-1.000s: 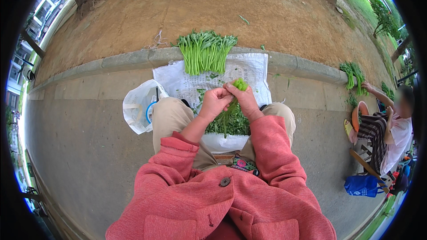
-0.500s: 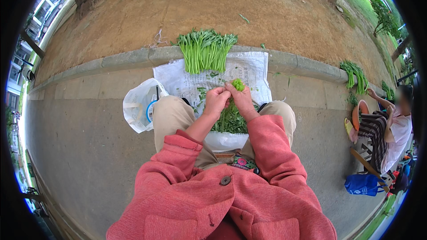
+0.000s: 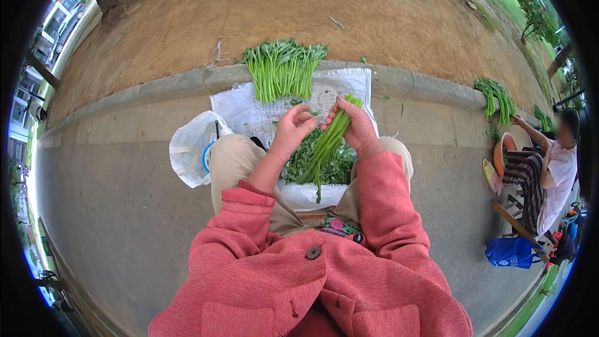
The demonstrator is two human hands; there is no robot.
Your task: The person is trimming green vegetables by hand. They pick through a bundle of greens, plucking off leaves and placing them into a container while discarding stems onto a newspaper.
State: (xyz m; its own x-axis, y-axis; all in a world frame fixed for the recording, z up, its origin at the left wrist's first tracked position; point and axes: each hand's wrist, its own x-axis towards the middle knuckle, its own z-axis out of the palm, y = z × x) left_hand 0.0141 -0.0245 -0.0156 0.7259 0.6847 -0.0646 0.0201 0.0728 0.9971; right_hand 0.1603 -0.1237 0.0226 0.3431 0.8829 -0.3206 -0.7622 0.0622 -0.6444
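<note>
My right hand [image 3: 360, 130] is wrapped around a bunch of green vegetable stems [image 3: 334, 135], with the cut ends up by the thumb and the leafy ends hanging toward me. To its left, my left hand [image 3: 293, 128] has bent fingers held apart, close to the bunch, and I see nothing in it. Below both hands, loose green leaves [image 3: 301, 163] lie in a heap between my knees. Beyond them, a row of long green stems with leafy tops [image 3: 282, 73] rests across the far edge of a white woven sack [image 3: 231, 107] and the curb.
A white plastic bag [image 3: 185, 157] with a blue round thing inside stands by my left knee. The stone curb [image 3: 424, 85] runs across in front. At the right, a seated person reaches toward another bunch of greens [image 3: 494, 97], near an orange basin [image 3: 503, 151] and a blue bag [image 3: 508, 253].
My hands were together around the bunch, its cut ends pointing away. Now my left hand has come away leftward, and the bunch is tilted in my right hand with its length showing.
</note>
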